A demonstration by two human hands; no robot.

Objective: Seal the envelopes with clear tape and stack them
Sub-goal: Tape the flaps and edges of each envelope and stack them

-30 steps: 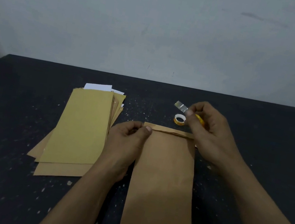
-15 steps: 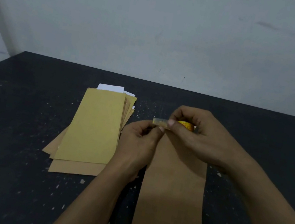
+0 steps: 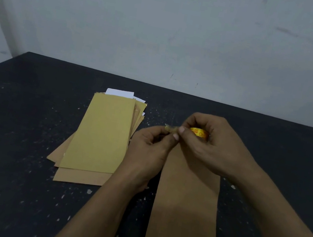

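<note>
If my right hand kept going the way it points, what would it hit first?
Probably the left hand: its fingertips pinch the tape end just ahead of the right hand holding the tape roll.

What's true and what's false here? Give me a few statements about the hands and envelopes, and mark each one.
1. The right hand holds a yellow tape roll. True.
2. The pile lies right of the single envelope. False: it lies to its left.
3. The left hand pinches a tape strip. True.
4. The single envelope stands upright. False: it lies flat on the table.
</note>
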